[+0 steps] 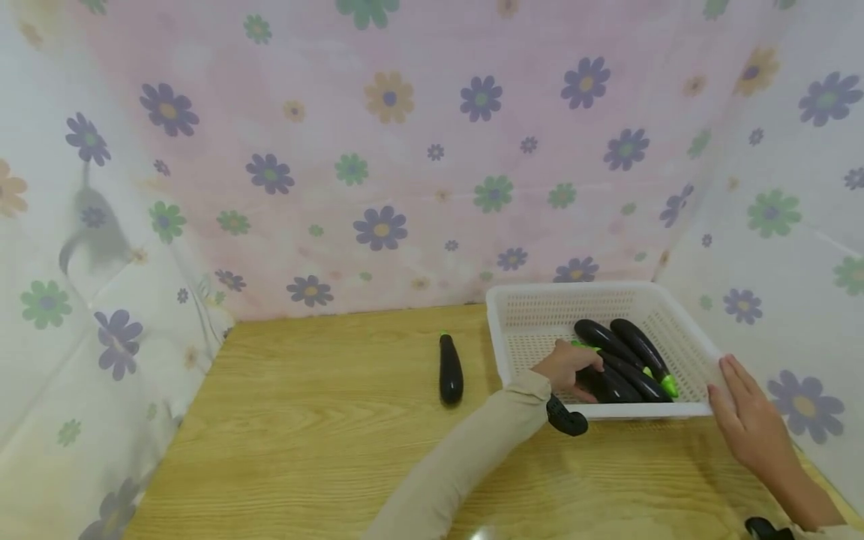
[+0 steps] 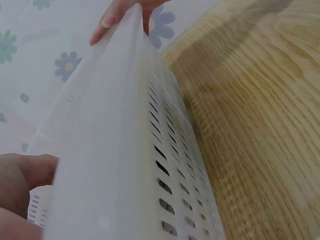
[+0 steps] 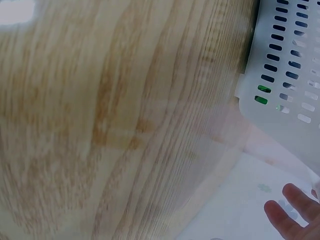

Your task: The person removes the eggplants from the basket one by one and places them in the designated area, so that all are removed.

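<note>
Pale floral cloth (image 1: 432, 191) is backing a wood-grained table (image 1: 304, 405), where one club-shaped eggplant (image 1: 451, 371) is lying beside a slotted plastic basket (image 1: 540, 292). Your left hand (image 1: 567, 365) is curving over glossy eggplants (image 1: 641, 346) inside, its grip being impossible to tell. Your right hand (image 1: 751, 416) is gripping the rim (image 1: 641, 410). Only the right wrist view is showing green patches (image 3: 261, 100) through the slots.

Flowered backdrop (image 1: 418, 180) behind wooden table (image 1: 304, 420)

Blk eggplants (image 1: 633, 376) in wht bskt (image 1: 641, 410).
</note>
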`<action>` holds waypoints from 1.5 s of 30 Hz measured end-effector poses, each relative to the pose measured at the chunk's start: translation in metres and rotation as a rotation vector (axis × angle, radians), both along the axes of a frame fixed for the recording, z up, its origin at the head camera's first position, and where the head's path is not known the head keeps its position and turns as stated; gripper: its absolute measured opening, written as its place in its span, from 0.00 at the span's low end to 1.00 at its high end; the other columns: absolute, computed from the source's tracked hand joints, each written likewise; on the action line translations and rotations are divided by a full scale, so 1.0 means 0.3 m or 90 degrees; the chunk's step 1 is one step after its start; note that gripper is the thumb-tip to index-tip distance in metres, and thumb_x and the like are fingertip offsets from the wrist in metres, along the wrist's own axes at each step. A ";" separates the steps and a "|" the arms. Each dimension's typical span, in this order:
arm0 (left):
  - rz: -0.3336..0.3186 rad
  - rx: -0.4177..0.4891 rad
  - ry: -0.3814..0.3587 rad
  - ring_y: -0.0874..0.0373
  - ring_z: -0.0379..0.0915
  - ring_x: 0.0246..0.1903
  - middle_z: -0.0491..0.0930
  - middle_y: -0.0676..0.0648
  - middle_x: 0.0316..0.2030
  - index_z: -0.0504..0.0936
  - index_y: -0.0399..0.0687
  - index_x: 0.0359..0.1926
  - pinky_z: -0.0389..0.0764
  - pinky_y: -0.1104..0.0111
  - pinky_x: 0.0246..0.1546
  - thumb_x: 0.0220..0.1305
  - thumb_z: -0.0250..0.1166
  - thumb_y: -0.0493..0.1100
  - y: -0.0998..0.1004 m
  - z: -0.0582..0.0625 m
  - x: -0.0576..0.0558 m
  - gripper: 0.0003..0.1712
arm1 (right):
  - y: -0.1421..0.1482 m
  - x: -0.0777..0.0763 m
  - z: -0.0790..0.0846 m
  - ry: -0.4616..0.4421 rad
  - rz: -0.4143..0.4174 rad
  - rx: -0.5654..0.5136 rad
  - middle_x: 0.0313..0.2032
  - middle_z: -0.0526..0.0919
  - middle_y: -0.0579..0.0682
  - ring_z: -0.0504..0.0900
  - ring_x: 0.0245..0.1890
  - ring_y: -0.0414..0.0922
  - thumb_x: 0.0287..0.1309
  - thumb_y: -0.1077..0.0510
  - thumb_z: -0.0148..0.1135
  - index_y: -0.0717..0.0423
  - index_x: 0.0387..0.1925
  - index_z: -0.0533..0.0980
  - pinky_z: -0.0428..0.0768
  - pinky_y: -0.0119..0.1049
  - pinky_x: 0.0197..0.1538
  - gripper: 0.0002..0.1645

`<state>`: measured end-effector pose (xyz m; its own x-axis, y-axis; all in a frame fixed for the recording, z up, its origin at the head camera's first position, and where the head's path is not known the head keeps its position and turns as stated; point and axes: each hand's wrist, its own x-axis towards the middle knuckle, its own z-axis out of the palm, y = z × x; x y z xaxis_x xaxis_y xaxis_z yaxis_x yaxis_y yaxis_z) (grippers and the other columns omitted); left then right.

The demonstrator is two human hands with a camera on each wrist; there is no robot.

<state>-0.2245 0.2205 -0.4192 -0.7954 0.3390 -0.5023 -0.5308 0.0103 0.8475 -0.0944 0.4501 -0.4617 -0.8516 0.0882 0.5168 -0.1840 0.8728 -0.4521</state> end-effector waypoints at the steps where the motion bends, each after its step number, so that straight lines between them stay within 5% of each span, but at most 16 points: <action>1: -0.004 0.008 0.002 0.26 0.72 0.38 0.70 0.29 0.42 0.47 0.41 0.71 0.76 0.37 0.34 0.50 0.63 0.25 -0.005 0.001 -0.004 0.50 | 0.001 -0.001 0.001 0.000 0.001 -0.001 0.71 0.48 0.64 0.47 0.68 0.68 0.68 0.61 0.42 0.68 0.70 0.50 0.42 0.61 0.67 0.33; 6: 0.002 0.027 0.012 0.32 0.75 0.36 0.71 0.32 0.40 0.54 0.42 0.67 0.76 0.39 0.37 0.51 0.64 0.27 -0.034 0.026 -0.030 0.43 | 0.000 -0.010 0.012 0.006 0.010 -0.004 0.71 0.48 0.63 0.47 0.68 0.65 0.68 0.62 0.42 0.67 0.71 0.49 0.42 0.63 0.66 0.33; 10: 0.006 0.022 0.034 0.37 0.76 0.33 0.73 0.37 0.35 0.69 0.40 0.48 0.78 0.41 0.36 0.51 0.66 0.29 -0.060 0.056 -0.033 0.24 | -0.002 -0.011 0.014 0.007 0.009 -0.006 0.71 0.48 0.63 0.46 0.69 0.64 0.68 0.62 0.42 0.67 0.71 0.49 0.42 0.62 0.66 0.33; 13: -0.013 0.024 0.053 0.39 0.76 0.33 0.73 0.39 0.36 0.68 0.42 0.43 0.79 0.43 0.35 0.50 0.67 0.31 -0.087 0.070 -0.026 0.20 | -0.002 -0.004 0.008 0.001 0.007 -0.007 0.71 0.48 0.63 0.46 0.69 0.65 0.68 0.62 0.42 0.68 0.70 0.50 0.40 0.60 0.67 0.33; 21: -0.054 0.045 0.099 0.39 0.74 0.39 0.72 0.42 0.44 0.63 0.50 0.62 0.80 0.44 0.32 0.51 0.67 0.33 -0.146 0.076 -0.019 0.37 | 0.008 0.014 -0.012 -0.007 -0.002 0.003 0.72 0.47 0.60 0.45 0.69 0.63 0.68 0.62 0.42 0.68 0.70 0.50 0.38 0.53 0.70 0.33; 33: -0.105 0.060 0.126 0.38 0.74 0.43 0.72 0.42 0.47 0.61 0.53 0.67 0.81 0.47 0.32 0.52 0.69 0.36 -0.236 0.101 -0.063 0.42 | -0.003 0.006 -0.018 0.027 -0.006 -0.005 0.71 0.51 0.57 0.47 0.70 0.53 0.66 0.63 0.44 0.67 0.70 0.53 0.38 0.39 0.71 0.32; 45: -0.113 0.054 0.141 0.37 0.71 0.47 0.72 0.42 0.49 0.64 0.56 0.66 0.81 0.47 0.33 0.51 0.69 0.36 -0.285 0.144 -0.071 0.41 | 0.000 0.004 -0.015 0.019 -0.005 0.001 0.71 0.49 0.60 0.46 0.70 0.61 0.67 0.63 0.43 0.67 0.70 0.52 0.39 0.50 0.71 0.32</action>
<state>-0.2458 0.1351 -0.3758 -0.8069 0.5164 -0.2868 -0.3292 0.0101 0.9442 -0.0933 0.4502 -0.4661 -0.8352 0.0937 0.5419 -0.1906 0.8750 -0.4450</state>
